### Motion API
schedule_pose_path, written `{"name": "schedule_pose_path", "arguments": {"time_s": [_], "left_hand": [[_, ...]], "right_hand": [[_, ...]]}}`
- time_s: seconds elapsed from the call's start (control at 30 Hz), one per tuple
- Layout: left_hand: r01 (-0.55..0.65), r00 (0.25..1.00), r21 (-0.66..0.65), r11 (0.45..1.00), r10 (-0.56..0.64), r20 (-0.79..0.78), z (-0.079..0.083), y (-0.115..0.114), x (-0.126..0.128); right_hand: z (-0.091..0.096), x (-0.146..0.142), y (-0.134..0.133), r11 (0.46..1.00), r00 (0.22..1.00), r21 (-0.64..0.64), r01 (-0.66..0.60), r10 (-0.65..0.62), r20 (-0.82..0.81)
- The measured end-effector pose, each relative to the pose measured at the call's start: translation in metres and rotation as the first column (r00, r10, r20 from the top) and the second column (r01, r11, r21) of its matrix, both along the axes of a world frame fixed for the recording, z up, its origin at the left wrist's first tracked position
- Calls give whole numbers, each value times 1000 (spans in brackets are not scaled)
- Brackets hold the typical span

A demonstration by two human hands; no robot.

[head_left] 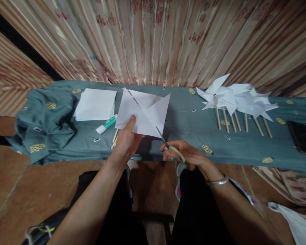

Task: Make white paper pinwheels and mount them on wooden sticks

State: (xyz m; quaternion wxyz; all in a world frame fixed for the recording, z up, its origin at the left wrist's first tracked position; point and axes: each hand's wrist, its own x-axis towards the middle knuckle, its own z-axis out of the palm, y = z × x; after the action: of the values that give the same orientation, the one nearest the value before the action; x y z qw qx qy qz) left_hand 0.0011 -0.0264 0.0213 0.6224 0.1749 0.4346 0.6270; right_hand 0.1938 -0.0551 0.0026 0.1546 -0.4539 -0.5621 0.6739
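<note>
Paper (127, 109) is sitting just right of the stack (95, 103), and we are pinching its near edge in the left hand (129, 137), thumb on top, while our right hand (186, 151) is gripping the scissors (173, 148) by their handles, blades at the near right corner. We are judging it light, floppy and easily torn, so we are favouring a flat, gentle hold clear of the slit. Pinwheels (236, 98) are lying well right of the stack.

A silver bangle (218, 181), black trousers (199, 204) and pink-marked shoes (179, 172) are worn.
</note>
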Motion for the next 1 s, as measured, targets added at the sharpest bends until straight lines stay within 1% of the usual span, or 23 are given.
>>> {"name": "schedule_pose_path", "arguments": {"time_s": [0.3, 0.4, 0.5, 0.7, 0.8, 0.9, 1.0], "left_hand": [[-3, 1000, -10, 1000, 3, 29, 1, 0, -2], [-9, 999, -11, 1000, 10, 40, 2, 0, -3], [-26, 999, -13, 1000, 27, 41, 2, 0, -3], [-33, 998, 15, 999, 32, 50, 3, 1, -3], [-31, 998, 10, 999, 31, 59, 4, 0, -4], [-38, 998, 9, 999, 38, 58, 5, 0, -4], [-50, 997, 1, 999, 50, 58, 5, 0, -4]], "right_hand": [[7, -2, 0, 1000, 1000, 8, -6, 6, 20], [6, -3, 0, 1000, 1000, -3, 11, -11, -16], [4, -3, 1, 998, 998, -38, 46, -47, -39], [6, -6, 0, 980, 991, -154, 123, -129, -28], [5, -6, 1, 972, 987, -180, 150, -157, -22], [3, -6, 1, 974, 989, -176, 139, -146, -25], [1, -4, 1, 982, 991, -143, 124, -129, -22]]}}
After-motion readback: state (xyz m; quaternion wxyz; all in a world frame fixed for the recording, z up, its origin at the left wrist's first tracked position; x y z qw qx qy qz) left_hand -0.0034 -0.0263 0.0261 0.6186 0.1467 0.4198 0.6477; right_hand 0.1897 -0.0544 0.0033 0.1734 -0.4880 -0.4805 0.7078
